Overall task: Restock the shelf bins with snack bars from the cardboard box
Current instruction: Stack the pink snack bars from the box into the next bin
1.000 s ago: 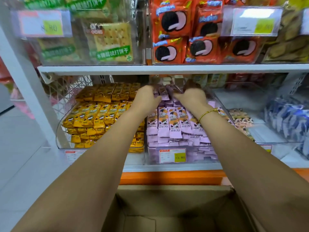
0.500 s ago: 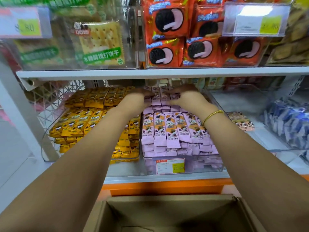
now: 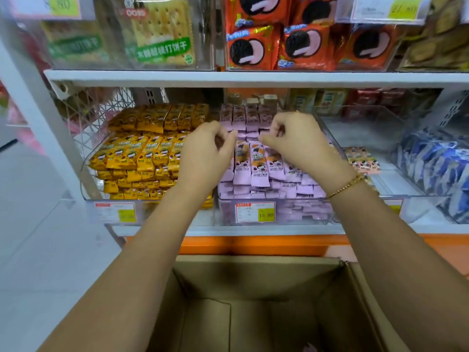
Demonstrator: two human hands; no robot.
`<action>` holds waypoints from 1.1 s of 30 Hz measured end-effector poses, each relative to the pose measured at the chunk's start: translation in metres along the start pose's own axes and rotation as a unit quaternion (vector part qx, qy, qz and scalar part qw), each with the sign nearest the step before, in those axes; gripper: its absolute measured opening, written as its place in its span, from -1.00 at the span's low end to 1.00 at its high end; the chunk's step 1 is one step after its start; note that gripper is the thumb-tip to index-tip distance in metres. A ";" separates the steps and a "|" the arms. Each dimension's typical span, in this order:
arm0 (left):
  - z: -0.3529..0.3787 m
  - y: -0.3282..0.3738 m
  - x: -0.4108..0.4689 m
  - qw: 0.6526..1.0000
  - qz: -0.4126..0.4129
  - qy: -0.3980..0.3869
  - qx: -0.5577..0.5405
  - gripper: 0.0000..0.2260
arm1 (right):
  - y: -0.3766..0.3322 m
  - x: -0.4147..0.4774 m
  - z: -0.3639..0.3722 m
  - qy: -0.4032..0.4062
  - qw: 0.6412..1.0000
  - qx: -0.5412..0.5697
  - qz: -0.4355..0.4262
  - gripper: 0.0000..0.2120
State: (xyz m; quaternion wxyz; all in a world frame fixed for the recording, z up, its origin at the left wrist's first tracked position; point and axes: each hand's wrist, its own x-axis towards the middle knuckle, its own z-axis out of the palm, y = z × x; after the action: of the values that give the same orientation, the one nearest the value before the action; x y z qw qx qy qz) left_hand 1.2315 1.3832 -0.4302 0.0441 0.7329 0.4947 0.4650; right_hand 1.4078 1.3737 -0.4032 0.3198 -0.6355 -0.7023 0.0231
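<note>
A clear shelf bin (image 3: 223,214) in the middle holds stacked pink-wrapped snack bars (image 3: 256,163), with another row at its back. Both hands hover just above the front rows. My left hand (image 3: 205,151) has its fingers curled and slightly apart, with nothing in it. My right hand (image 3: 297,141), with a gold bracelet at the wrist, is loosely curled too and holds nothing that I can see. Below, the open cardboard box (image 3: 253,275) shows a mostly bare inside, with a hint of one pink wrapper at its bottom edge.
A bin of yellow snack bars (image 3: 142,153) stands to the left. To the right, a nearly bare clear bin (image 3: 380,138) holds a few orange-pink bars, with blue packs (image 3: 436,163) beyond it. The shelf above (image 3: 253,77) carries crackers and red cookie packs.
Both hands have drawn back from the rear row of pink bars toward the front of the bin and have let go. The camera has moved closer.
</note>
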 end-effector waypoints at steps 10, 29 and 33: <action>-0.031 -0.011 -0.209 0.975 -0.187 -0.092 -0.074 -0.77 | 0.018 -0.148 0.043 -0.341 0.938 0.066 -0.018 -0.71; -0.063 -0.018 -0.370 0.819 -0.292 -0.492 -0.033 -0.67 | 0.199 -0.357 0.235 -0.558 0.799 -0.221 0.044 -0.78; -0.060 -0.017 -0.367 0.812 -0.304 -0.497 -0.032 -0.74 | 0.195 -0.355 0.245 -0.539 0.819 -0.186 0.060 -0.75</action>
State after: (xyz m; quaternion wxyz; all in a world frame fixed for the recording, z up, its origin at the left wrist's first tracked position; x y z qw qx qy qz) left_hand 1.1477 1.0870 -0.6401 0.4463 0.6746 0.5877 0.0159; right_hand 1.4568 1.1801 -0.8328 -0.2365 -0.6098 -0.7138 0.2504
